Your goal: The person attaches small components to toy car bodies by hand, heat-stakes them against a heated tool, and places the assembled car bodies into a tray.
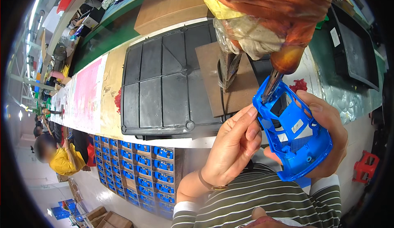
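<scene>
A blue plastic toy car body shell (298, 157) is held in front of me, tilted, its hollow inner side with window openings and a small white label facing up. My left hand (236, 141) pinches its upper left edge between thumb and fingers. Around its right side wraps my right hand (331, 125), with the thumb on the upper edge and some fingers hidden beneath. A metal tool tip (271, 89) reaches down into the shell's upper end, apparently touching it. Above hangs the tool's body, wrapped in orange cloth (279, 8) and clear plastic.
Left of my hands lies a ribbed black plastic panel (160, 90), with a brown board (209, 78) on it. Below the bench edge stands a compartmented rack (178, 162) of several blue shells. A cardboard box (170, 16) lies behind, a red stool (366, 165) at right, a person in yellow (67, 160) far left.
</scene>
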`<state>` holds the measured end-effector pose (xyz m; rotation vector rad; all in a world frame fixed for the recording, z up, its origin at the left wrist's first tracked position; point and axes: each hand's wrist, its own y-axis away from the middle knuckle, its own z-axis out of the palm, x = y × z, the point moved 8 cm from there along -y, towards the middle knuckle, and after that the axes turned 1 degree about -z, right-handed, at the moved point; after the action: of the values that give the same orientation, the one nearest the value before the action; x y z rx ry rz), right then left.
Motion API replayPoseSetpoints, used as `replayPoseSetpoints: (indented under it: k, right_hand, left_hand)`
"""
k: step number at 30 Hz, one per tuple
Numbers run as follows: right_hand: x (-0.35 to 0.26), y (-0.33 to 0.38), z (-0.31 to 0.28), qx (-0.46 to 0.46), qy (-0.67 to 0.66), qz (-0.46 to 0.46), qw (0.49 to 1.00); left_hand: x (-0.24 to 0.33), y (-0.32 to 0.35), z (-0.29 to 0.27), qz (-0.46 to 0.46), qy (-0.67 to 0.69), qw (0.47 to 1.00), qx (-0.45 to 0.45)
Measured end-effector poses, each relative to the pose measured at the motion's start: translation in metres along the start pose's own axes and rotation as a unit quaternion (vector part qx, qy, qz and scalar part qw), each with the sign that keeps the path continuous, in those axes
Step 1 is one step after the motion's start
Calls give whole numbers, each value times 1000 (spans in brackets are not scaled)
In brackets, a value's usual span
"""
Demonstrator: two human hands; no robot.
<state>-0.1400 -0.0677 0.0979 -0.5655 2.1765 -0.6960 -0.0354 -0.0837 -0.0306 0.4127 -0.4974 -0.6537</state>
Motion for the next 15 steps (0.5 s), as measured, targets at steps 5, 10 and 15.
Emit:
replayPoseSetpoints:
  k: [5,10,15]
  right_hand:
    - [0,0,-2,5,5,20,1000]
    - [3,-1,3,-27,10,8,1000]
    - [3,-2,7,-67,13,-4,998]
  left_hand:
    - [1,-1,1,-6,1,1000,-6]
    - [3,-2,0,-1,1,1000,-3]
    - [3,-3,0,6,-3,1000,-15]
